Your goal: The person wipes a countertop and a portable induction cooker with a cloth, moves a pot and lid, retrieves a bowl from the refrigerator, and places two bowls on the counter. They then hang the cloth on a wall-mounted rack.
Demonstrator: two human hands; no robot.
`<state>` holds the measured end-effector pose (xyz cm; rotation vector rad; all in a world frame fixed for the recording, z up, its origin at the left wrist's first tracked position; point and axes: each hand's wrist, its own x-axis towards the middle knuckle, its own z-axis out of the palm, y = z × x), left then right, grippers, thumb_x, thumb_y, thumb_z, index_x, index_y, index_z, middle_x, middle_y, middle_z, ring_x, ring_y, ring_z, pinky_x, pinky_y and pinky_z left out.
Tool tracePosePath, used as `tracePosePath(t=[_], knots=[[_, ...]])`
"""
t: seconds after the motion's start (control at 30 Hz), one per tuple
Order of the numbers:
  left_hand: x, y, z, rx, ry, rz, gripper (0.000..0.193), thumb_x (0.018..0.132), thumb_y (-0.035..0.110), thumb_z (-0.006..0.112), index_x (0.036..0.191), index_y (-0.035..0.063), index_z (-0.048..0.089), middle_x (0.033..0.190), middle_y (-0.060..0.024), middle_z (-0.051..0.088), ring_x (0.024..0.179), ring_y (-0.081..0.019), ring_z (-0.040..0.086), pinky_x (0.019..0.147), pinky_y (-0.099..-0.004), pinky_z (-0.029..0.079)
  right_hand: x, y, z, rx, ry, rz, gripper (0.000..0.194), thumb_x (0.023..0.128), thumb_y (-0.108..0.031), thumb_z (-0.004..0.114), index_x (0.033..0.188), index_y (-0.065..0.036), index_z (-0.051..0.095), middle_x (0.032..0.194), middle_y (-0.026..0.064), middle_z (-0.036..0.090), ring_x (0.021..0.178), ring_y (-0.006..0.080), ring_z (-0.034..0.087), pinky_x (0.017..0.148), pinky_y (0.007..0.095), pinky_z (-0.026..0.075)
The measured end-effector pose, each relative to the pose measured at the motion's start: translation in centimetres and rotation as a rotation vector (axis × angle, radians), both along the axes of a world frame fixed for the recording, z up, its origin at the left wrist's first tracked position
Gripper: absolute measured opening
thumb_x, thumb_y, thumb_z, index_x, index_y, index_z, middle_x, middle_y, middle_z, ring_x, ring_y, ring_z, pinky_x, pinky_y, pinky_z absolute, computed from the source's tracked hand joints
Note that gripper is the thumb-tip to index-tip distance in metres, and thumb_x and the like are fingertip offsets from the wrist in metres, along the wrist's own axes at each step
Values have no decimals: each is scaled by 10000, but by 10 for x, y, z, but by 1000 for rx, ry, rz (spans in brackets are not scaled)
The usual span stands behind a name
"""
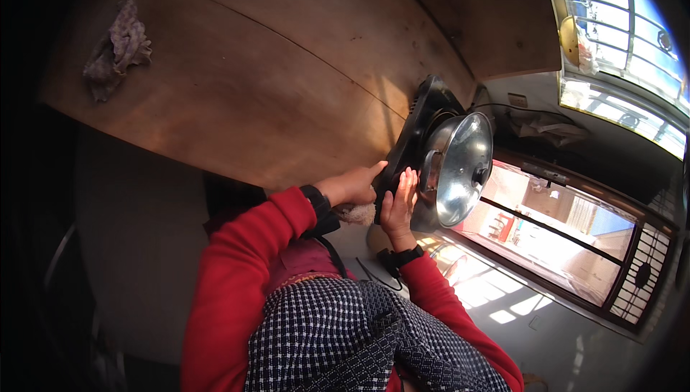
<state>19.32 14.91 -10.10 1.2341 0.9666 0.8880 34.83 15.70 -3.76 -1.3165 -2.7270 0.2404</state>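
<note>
My left hand [353, 184] holds a light, fluffy cloth [359, 213] bunched under its fingers, with one finger stretched out to the near edge of a black countertop stove [400, 152]. Beside it my right hand [399, 206] is held up flat, fingers extended, against or just over the stove's near end; contact is unclear. On the stove sits a metal pan [431, 176] with a side handle, covered by a shiny domed lid [461, 171] with a black knob. A crumpled, patterned rag [121, 49] lies on the wooden tabletop [242, 95] at the far left.
A wooden board or panel [485, 20] rises behind the stove. A cable runs from behind the stove along the wall near a socket [517, 100]. At the right are a barred window [620, 9] and a dark-framed door [566, 230]. Sunlight falls on the floor [501, 305].
</note>
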Motion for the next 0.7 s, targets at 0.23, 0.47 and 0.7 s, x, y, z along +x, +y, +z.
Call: tracePosePath(t=[0.23,0.47,0.7], knots=[[0,-2,3,-63,-59,0,730,661,126,538,1322,34,243,899,-273,571,835,-395,561,730,-408,446,1,0,0,12,-33,-5,581,776,-106,465,1295,12,231,1334,245,258,1227,408,254,982,476,201],[-17,0,5,-8,111,-68,486,665,123,516,1138,12,511,909,-244,585,843,-366,572,751,-379,454,1,1,0,-5,-5,4,575,781,-108,451,1297,21,234,1334,235,262,1238,423,222,1007,483,177],[-19,57,1,-96,-351,425,266,812,216,503,930,-9,582,778,-147,612,735,-165,579,677,-324,458,4,1,-2,19,-99,-26,602,797,-156,482,1306,28,217,1357,219,254,1210,357,297,956,439,237]])
